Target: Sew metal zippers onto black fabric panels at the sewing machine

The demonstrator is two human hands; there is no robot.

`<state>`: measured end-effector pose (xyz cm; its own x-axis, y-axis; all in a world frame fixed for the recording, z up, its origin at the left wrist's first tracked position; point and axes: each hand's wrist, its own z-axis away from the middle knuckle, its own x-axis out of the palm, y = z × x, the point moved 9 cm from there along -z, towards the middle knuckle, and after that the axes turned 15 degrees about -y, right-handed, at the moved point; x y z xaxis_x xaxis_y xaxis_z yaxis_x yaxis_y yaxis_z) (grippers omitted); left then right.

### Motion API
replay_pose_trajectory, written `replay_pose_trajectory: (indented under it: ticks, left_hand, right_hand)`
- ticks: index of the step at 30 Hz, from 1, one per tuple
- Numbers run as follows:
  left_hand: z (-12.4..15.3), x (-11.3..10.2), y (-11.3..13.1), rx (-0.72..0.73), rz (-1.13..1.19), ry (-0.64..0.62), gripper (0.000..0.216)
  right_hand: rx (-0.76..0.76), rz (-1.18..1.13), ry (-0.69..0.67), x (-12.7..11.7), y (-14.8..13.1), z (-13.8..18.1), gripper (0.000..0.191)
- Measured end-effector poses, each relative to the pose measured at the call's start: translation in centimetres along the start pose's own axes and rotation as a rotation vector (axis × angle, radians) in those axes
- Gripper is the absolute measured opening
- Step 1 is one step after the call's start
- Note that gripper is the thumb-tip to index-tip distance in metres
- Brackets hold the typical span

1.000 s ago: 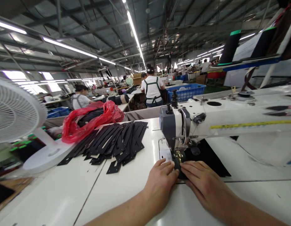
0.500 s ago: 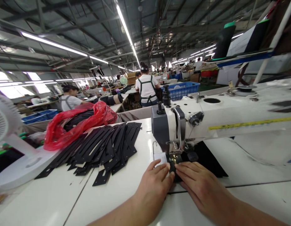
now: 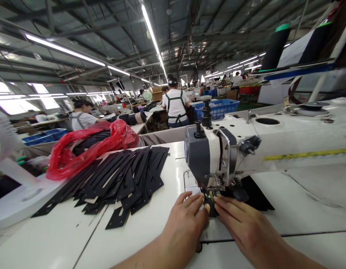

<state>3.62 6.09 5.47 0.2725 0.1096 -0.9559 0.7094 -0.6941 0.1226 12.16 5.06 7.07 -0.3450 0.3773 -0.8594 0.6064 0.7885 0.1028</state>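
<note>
Under the needle area of a white and grey sewing machine (image 3: 199, 155), a small black fabric piece (image 3: 211, 210) lies on the table, with a gold-coloured strip that looks like zipper teeth (image 3: 211, 195) at the foot. My left hand (image 3: 187, 220) presses and grips its left side, thumb close to the fingers. On the other side, my right hand (image 3: 244, 222) holds it with fingers together, tips near the presser foot. My hands hide most of the piece. Beyond my right hand lies a larger black fabric panel (image 3: 258, 196), partly behind the machine head.
Left of the machine, many black slotted strips (image 3: 128, 183) lie fanned out beside a red plastic bag (image 3: 77, 158). A white fan (image 3: 10, 175) stands at the far left. Thread cones (image 3: 276, 48) rise at right. Co-workers (image 3: 175, 104) and a blue crate (image 3: 218, 108) are beyond.
The view has shifted slightly, so the machine appears farther right and the fan farther left. Both hands stay on the black piece at the foot, with little visible movement.
</note>
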Motion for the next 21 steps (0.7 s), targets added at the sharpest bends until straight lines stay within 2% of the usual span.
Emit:
replay_pose_trajectory:
  ticks: [10, 21]
  left_hand:
    - [-0.8, 0.2, -0.9, -0.012, 0.0, -0.065, 0.013]
    - [-0.8, 0.2, -1.6, -0.01, 0.045, -0.032, 0.013]
  right_hand:
    - [-0.056, 0.006, -0.079, 0.5, 0.3, -0.8, 0.038]
    - [-0.028, -0.094, -0.06, 0.2, 1.0, -1.2, 0.035]
